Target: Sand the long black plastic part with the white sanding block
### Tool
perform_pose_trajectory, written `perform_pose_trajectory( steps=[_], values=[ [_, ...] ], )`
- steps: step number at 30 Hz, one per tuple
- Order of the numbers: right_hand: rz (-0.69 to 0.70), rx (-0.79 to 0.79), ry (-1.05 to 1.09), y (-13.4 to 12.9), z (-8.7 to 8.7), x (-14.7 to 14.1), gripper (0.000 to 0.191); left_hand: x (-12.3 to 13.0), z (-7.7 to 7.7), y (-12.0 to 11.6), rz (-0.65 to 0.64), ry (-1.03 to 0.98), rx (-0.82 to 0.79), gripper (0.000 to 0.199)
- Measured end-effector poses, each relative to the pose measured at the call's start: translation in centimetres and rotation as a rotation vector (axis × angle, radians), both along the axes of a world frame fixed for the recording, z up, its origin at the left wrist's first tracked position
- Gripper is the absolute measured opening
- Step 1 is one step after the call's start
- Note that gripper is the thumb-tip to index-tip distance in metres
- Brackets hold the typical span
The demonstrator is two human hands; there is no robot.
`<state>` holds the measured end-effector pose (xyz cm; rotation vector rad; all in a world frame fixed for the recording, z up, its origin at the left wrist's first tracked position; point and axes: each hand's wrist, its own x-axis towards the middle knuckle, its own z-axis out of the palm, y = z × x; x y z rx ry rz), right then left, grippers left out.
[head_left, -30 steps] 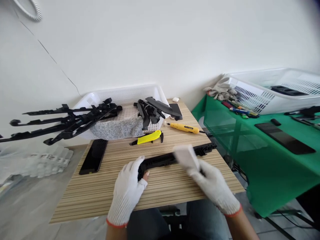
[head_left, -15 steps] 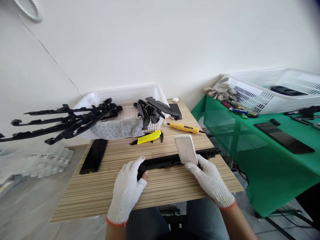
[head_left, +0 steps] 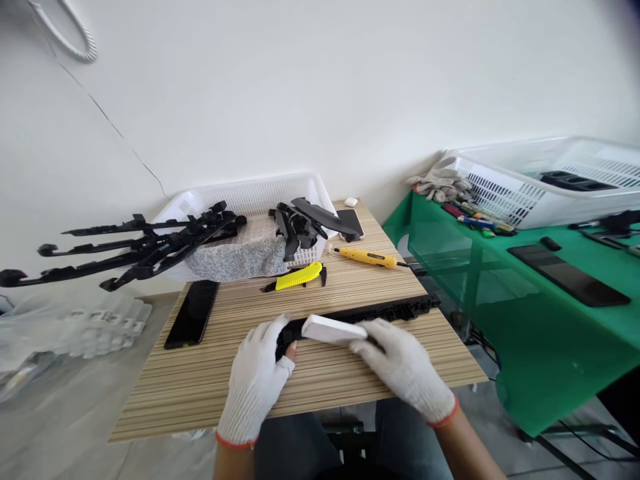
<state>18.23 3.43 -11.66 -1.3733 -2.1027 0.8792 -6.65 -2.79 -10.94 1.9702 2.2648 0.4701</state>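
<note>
A long black plastic strip (head_left: 385, 311) lies across the wooden table. My left hand (head_left: 260, 373), in a white knitted glove, is closed round the strip's left end, its bare thumb tip showing. My right hand (head_left: 400, 360), also gloved, grips a flat white block (head_left: 333, 329) by its right end. The block is tilted over the strip and hides part of it; whether the two touch is unclear. Behind the strip lie a yellow cutter (head_left: 299, 275) and a yellow-orange screwdriver (head_left: 369, 257).
A white basket (head_left: 250, 183) at the back holds black parts (head_left: 170, 243) that jut out left, and a grey cloth (head_left: 240, 259). A black phone (head_left: 193, 313) lies at left. On the right, a green-covered table (head_left: 450, 267) bears another white basket (head_left: 520, 200).
My right hand has moved left with the white block and tipped it from nearly upright to almost level, nearer my left hand. My left hand keeps its hold on the strip.
</note>
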Motion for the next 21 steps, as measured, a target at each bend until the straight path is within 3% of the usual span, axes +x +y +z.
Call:
perform_pose_trajectory(
  steps=[2,3,6,7,8,11,12,14,17,21],
  values=[
    [-0.157,-0.011,0.118,-0.1,0.1,0.0,0.03,-0.1,-0.1,0.0,-0.012,-0.004,0.028,0.039],
    [-0.146,-0.002,0.144,-0.2,0.2,0.0,0.03,-0.2,-0.1,0.0,-0.015,-0.004,0.03,0.039],
    [0.106,0.036,0.034,-0.5,0.3,-0.2,0.024,-0.3,-0.2,0.0,-0.011,0.003,0.001,0.043],
    [0.126,0.034,0.009,-0.6,0.2,-0.2,0.022,-0.3,-0.2,0.0,-0.007,0.005,-0.001,0.044],
    [0.066,0.025,0.025,-0.6,0.1,-0.2,0.023,-0.3,-0.2,0.0,-0.005,0.006,0.004,0.044],
    [-0.303,-0.007,0.285,-0.5,-0.3,0.3,0.034,-0.3,-0.2,0.1,-0.014,0.007,0.037,0.041],
    [-0.333,-0.011,0.346,-0.5,-0.4,0.4,0.036,-0.2,-0.1,0.1,-0.017,0.007,0.038,0.041],
    [-0.159,0.012,0.286,-0.7,-0.3,0.4,0.033,-0.2,0.0,0.2,-0.012,0.007,0.02,0.043],
    [0.154,0.12,-0.056,-1.2,0.2,-0.2,0.024,-0.3,-0.1,0.1,0.019,-0.018,0.01,0.052],
    [0.136,0.12,-0.162,-1.1,0.4,-0.8,0.023,-0.8,-0.6,-0.6,0.092,-0.22,0.24,0.048]
  ],
)
